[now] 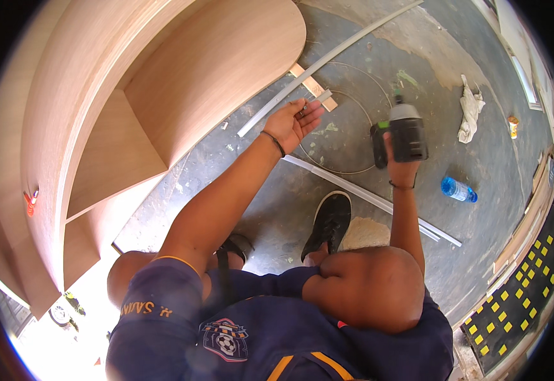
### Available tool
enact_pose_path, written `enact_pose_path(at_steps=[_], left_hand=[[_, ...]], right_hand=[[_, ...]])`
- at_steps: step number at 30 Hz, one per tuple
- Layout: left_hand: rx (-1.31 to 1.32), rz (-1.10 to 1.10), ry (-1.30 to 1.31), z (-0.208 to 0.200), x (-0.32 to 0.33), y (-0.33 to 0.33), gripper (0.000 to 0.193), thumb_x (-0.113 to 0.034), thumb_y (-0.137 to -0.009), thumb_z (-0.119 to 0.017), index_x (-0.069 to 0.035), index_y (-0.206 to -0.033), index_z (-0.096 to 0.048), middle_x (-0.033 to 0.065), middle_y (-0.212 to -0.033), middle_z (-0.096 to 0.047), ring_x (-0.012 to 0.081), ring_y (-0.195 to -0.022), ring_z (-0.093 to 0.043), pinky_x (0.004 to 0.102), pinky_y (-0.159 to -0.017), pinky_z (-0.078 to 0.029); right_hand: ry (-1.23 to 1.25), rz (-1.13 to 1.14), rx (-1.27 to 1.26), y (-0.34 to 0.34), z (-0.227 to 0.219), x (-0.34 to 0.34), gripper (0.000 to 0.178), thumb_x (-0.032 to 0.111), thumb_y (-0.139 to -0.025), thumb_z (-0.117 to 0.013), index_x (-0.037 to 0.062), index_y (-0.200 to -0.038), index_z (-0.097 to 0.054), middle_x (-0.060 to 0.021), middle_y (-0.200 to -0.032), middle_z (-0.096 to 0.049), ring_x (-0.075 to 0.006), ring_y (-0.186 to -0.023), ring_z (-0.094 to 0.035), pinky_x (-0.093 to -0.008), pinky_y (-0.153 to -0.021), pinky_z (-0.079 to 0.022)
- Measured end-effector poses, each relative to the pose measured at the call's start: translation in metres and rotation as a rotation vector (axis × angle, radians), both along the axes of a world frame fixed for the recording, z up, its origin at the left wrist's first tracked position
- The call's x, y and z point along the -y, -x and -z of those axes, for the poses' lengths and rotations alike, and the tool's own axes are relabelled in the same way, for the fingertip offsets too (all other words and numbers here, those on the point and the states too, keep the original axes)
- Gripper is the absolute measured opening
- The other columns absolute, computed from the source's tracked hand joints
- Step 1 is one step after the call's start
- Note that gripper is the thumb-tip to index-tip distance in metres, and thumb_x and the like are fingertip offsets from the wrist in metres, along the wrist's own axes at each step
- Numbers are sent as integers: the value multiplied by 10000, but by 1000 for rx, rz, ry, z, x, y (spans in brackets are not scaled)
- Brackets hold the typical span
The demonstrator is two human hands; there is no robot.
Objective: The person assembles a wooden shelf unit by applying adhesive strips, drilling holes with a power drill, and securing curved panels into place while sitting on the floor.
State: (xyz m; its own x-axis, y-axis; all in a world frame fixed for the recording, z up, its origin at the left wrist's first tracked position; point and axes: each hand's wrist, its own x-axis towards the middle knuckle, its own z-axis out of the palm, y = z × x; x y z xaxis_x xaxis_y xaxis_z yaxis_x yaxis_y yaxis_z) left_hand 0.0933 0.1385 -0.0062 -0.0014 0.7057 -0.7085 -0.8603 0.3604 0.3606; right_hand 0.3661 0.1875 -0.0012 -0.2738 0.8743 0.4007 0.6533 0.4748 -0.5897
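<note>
My left hand (295, 125) is held out over the floor, palm partly turned up. Its thumb and forefinger pinch together at something small and dark that I cannot make out; the other fingers are loosely curled. Just past the fingertips is the end of a short grey strip (324, 96), over a small piece of wood (315, 87). Wrapped around the grip of a black and grey cordless drill (406, 136), my right hand (399, 166) is closed. The drill is blurred and its nose points away from me.
A large curved wooden cabinet (220, 57) fills the left side. Long pale strips (353, 44) and white channels (347, 185) lie on the floor, with a loop of thin wire (371, 114). To the right are a blue bottle (459, 189), a white rag (471, 111) and a yellow-dotted black mat (518, 298).
</note>
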Motion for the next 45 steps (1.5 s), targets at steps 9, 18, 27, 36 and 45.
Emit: enact_pose_path(at_steps=[9,18,27,36,45], left_hand=[[16,66,-108,-12,-11,-6,186,-171,-984,-460,-31,-1062,-554,109,-1034,-649,203,-973,-637,324,-821,-541],[-52,90,-133,-23,-11,-10,162,-186,-990,-450,-61,-1006,-552,79,-1029,-653,173,-958,-635,311,-806,-524],[-228,214,-189,-29,-14,-7,156,-221,-981,-485,-78,-1031,-524,96,-1038,-652,167,-961,-634,306,-819,-518],[-84,52,43,-24,-9,-41,445,-517,-938,-474,-77,-939,-538,68,-845,-630,192,-768,-608,320,-728,-521],[-2065,415,-337,71,107,-4,397,-388,-811,-644,-71,-1032,-556,137,-939,-519,308,-840,-519,431,-709,-417]], right_hand=[[435,-381,-148,29,-13,40,371,130,-727,-736,80,-1081,-641,-126,-1031,-663,-332,-918,-636,-385,-811,-501],[478,-417,-131,32,-3,30,346,117,-702,-734,90,-1037,-651,-113,-1011,-658,-335,-918,-620,-405,-811,-492],[314,-439,-115,35,-18,25,334,53,-679,-713,36,-1009,-662,-124,-927,-694,-271,-809,-678,-320,-739,-515],[224,-380,-17,30,-5,31,305,81,-691,-728,66,-990,-669,-113,-957,-679,-310,-870,-644,-371,-786,-498],[177,-331,18,19,3,38,237,150,-763,-729,77,-982,-674,-100,-979,-673,-299,-881,-633,-389,-783,-484]])
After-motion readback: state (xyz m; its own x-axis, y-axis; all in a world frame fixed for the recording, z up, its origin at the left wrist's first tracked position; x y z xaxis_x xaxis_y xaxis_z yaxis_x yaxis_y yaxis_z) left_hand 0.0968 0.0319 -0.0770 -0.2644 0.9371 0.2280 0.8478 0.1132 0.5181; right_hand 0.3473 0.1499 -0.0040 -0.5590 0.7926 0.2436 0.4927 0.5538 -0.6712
